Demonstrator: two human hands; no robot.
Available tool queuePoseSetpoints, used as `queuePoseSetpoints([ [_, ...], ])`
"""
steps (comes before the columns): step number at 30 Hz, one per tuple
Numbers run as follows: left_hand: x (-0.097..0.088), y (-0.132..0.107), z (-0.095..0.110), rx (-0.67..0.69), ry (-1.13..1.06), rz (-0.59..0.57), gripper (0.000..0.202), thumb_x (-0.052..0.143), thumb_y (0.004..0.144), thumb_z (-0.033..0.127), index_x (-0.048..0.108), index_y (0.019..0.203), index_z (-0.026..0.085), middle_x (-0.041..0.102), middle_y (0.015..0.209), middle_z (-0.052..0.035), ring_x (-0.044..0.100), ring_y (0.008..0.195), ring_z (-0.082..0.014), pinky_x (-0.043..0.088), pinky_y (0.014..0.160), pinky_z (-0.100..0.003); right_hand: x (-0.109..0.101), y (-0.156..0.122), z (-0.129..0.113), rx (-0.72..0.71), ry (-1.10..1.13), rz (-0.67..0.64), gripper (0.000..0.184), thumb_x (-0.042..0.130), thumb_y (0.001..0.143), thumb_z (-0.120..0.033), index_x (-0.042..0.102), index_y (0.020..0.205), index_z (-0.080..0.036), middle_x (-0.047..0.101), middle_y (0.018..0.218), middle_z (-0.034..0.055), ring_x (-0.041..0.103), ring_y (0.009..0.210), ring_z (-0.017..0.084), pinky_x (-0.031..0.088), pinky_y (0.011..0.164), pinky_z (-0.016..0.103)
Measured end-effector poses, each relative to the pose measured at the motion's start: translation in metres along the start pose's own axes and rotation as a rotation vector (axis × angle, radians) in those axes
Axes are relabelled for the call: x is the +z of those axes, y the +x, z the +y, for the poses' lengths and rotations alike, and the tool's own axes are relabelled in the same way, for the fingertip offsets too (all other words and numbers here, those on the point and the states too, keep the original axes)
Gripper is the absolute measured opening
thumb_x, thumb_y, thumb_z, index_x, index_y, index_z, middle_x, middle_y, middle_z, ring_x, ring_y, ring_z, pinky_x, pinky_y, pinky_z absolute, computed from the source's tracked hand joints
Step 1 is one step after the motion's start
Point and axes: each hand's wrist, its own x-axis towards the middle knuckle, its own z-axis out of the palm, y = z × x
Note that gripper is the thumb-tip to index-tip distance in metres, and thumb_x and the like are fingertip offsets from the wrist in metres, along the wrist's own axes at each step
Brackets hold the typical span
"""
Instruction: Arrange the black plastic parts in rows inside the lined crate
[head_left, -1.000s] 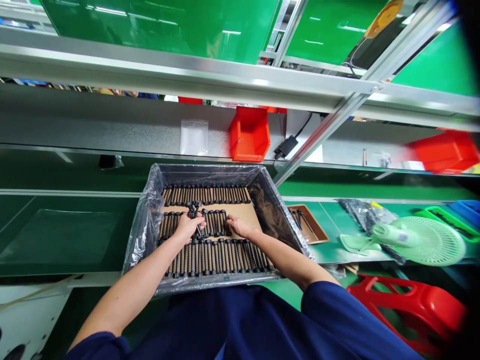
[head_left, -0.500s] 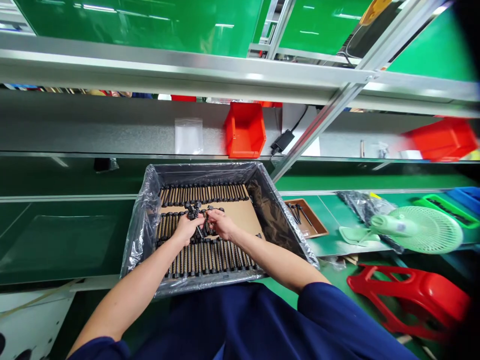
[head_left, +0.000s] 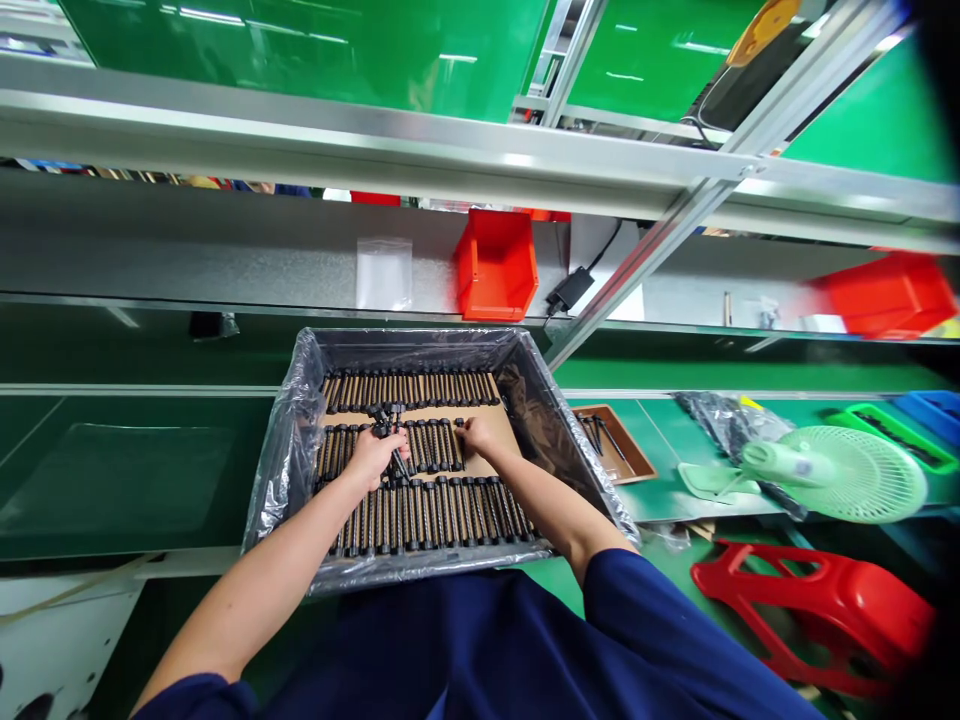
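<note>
My left hand (head_left: 367, 462) is closed around a bunch of black rods with thick heads (head_left: 388, 415), their ends pointing different ways. At the right end of the middle row, my right hand (head_left: 478, 438) pinches a single black rod (head_left: 460, 450) by its head, standing in line beside its neighbours. Both hands are inside a crate lined with clear plastic (head_left: 611, 500). Brown cardboard (head_left: 499, 440) covers its bottom, and on it similar rods lie side by side in a back row (head_left: 412, 388), a middle row (head_left: 431, 447) and a front row (head_left: 435, 515).
A red bin (head_left: 499, 265) and a clear bag (head_left: 384, 275) sit on the shelf behind the crate. To the right are a brown tray (head_left: 634, 462) with a few rods, a green fan (head_left: 847, 470) and a red stool (head_left: 825, 610). A metal post (head_left: 637, 270) slants across.
My right hand has moved right, away from my left hand, to the right end of the middle row with one rod. My left hand keeps holding the bunch.
</note>
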Motion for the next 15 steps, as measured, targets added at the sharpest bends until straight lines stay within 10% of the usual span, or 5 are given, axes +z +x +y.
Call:
queuePoseSetpoints([
  [11,-0.004,0.006,-0.008,0.029,0.020,-0.036,0.019,0.074,0.058,0.019,0.065,0.072,0.011,0.061,0.062,-0.0021,0.058,0.053,-0.0119,0.052,0.056,-0.028,-0.005,-0.005,-0.006,-0.012,-0.054,0.017,0.017,0.065,0.082,-0.027,0.065,0.073,-0.013,0.067,0.070,0.0098,0.065,0.072,0.019,0.044,0.064,0.023],
  [15,-0.001,0.003,-0.002,0.030,-0.017,-0.011,0.021,0.076,0.055,0.018,0.062,0.070,0.011,0.060,0.063,-0.0020,0.056,0.052,-0.0110,0.052,0.056,-0.028,-0.043,-0.023,-0.048,-0.144,0.349,0.071,0.018,0.060,0.083,-0.030,0.060,0.075,-0.014,0.060,0.061,0.0039,0.060,0.061,0.016,0.048,0.062,0.026],
])
